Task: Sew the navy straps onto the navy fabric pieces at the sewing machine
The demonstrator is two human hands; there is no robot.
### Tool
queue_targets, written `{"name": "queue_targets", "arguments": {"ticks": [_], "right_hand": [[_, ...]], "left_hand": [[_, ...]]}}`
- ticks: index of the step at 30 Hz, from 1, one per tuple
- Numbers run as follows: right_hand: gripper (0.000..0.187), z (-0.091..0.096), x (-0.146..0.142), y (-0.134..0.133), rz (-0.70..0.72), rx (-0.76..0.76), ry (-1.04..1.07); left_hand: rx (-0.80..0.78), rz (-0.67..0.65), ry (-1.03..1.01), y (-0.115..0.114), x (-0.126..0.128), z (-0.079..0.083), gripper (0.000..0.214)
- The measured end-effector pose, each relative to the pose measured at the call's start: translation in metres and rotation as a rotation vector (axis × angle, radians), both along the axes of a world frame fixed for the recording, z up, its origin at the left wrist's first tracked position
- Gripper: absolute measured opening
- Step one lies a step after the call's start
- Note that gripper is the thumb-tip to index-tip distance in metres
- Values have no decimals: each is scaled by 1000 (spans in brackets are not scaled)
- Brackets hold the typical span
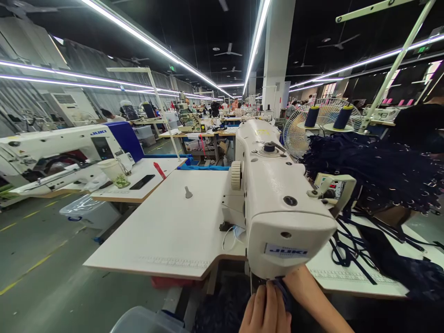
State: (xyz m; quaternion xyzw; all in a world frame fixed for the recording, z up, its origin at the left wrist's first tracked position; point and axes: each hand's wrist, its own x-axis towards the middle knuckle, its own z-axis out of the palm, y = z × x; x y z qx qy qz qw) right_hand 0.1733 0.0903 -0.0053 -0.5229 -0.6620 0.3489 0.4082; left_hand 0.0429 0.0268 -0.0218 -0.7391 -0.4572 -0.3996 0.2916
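Observation:
A white JUKI sewing machine (pixel 277 203) stands on the white table (pixel 173 226) right in front of me. My left hand (pixel 265 311) is at the bottom edge, just below the machine head. Its fingers are held together and press on a piece of dark navy fabric (pixel 281 289) under the head. My right hand (pixel 298 280) reaches in from the lower right, with the wrist against the same fabric. The machine head hides its fingers. The needle area is out of sight.
A heap of navy lace and straps (pixel 374 171) covers the table's right side, behind it two navy thread cones (pixel 312 116) and a fan (pixel 298 132). To the left stand a second sewing machine (pixel 58 152), a cup (pixel 113 172) and a phone (pixel 142 181). Plastic bins (pixel 86 210) sit on the floor. People work far behind.

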Motion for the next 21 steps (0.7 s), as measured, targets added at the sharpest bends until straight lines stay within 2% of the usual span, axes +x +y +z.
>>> {"name": "queue_targets", "arguments": {"ticks": [5, 11, 13, 17, 21], "right_hand": [[31, -4, -1, 2, -13, 18, -18], [26, -8, -1, 3, -33, 36, -41], [28, -8, -2, 3, -29, 44, -46], [33, -7, -3, 2, -2, 52, -66], [37, -3, -2, 5, 16, 92, -108]], "left_hand": [[147, 35, -173, 6, 10, -9, 46], [50, 11, 1, 2, 1, -6, 43], [63, 12, -13, 2, 2, -7, 44], [162, 59, -170, 5, 11, -10, 48], [74, 84, -99, 3, 8, -6, 47]]}}
